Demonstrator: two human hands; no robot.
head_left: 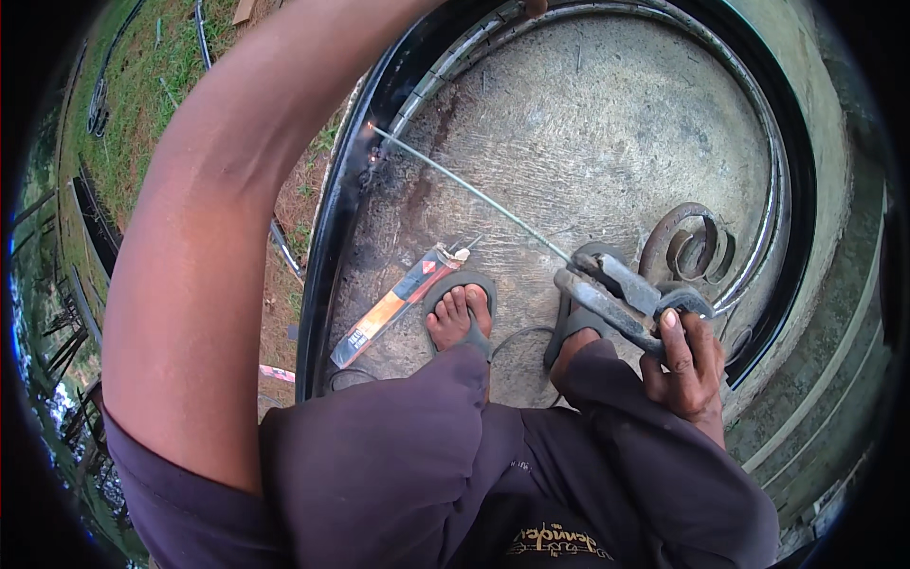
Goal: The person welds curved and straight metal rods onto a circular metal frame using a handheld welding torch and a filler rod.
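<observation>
My right hand (687,370) is closed around a worn welding electrode holder (611,299). A thin, pale welding rod (474,194) runs from its jaws up and left. The rod's far tip glows orange at the inner edge of a black curved metal frame (327,247), with a little smoke below it. My left arm reaches across the frame's left side to the top. Of my left hand (535,8), only a bit of a finger shows, at the bright curved metal strip (431,81) inside the frame; the picture's edge cuts off the rest.
On the concrete slab (569,133) lies an opened electrode packet (393,308), beside my left sandalled foot (461,313). A rusty metal scroll (697,242) lies at the right, inside the frame. A thin cable (519,334) passes between my feet. Grass (142,161) borders the slab at left.
</observation>
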